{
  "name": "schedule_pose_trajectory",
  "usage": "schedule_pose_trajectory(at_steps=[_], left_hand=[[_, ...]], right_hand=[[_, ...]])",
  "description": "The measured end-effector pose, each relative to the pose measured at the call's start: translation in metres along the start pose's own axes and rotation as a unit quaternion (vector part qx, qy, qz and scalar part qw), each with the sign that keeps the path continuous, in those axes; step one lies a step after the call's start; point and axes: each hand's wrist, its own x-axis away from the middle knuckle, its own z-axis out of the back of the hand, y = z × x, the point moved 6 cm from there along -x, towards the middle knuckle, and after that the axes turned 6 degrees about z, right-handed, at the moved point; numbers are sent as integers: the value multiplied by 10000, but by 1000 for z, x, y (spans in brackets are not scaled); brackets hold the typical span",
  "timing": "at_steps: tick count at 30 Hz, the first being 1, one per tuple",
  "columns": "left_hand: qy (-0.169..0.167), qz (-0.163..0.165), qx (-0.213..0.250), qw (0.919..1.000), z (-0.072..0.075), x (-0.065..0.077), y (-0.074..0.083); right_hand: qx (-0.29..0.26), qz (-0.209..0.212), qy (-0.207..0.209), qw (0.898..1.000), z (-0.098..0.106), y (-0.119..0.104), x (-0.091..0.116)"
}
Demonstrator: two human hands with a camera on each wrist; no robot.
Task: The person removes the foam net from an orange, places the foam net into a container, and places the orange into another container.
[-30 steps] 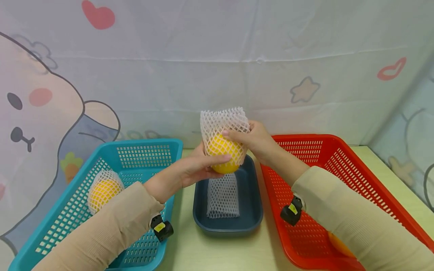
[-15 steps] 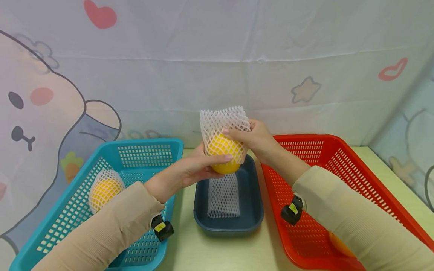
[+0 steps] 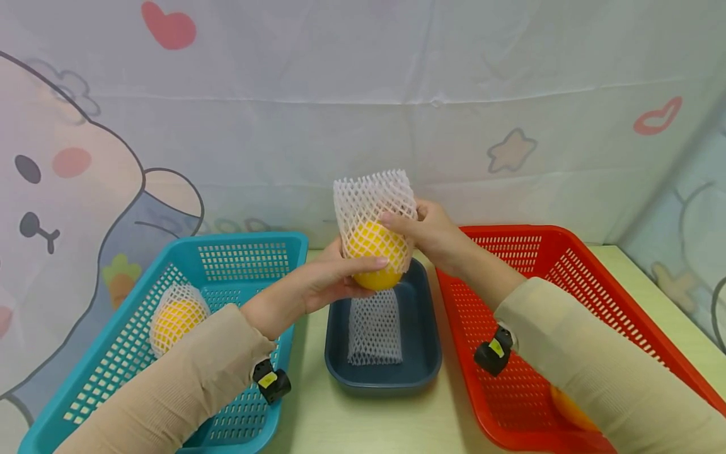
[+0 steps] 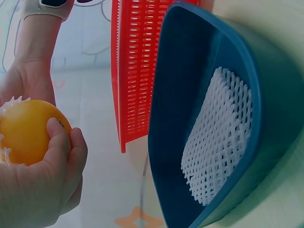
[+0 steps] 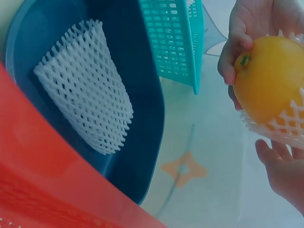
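Above a dark blue tray (image 3: 422,366), a yellow-orange orange (image 3: 377,277) sits partly inside a white foam fruit net (image 3: 371,195). My left hand (image 3: 326,277) grips the orange low down, thumb across its front. The bare end with its green stem spot faces down, between the left fingertips in the right wrist view. On the upper right, my right hand (image 3: 433,233) pinches the net, its thumb on the mesh; its other fingers are hidden behind the net in the head view. The net's free end stands up above the fruit. Another flat foam net (image 3: 374,334) lies in the tray.
At the left, a teal basket (image 3: 249,238) holds a netted yellow fruit (image 3: 177,321), partly behind the left sleeve. A red basket (image 3: 510,230) stands at the right, with an orange fruit (image 3: 570,410) partly hidden by the right sleeve. A printed cloth (image 3: 363,113) hangs behind.
My right hand's thumb has slid slightly up the net, and the net's top edge has risen a little. The right wrist has shifted slightly right; my left hand keeps its grip on the orange.
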Motion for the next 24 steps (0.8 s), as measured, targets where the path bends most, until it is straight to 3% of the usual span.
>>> schedule_pose_trajectory(at_steps=[4, 9, 24], left_hand=[[-22, -11, 48, 10000, -1, 1, 1], [-79, -40, 72, 9999, -1, 1, 0], [-197, -49, 19, 9998, -2, 2, 2]], right_hand=[[-80, 126, -419, 9990, -3, 0, 2], [-96, -85, -594, 9982, -9, 2, 4], [212, -340, -48, 9992, -9, 4, 4]])
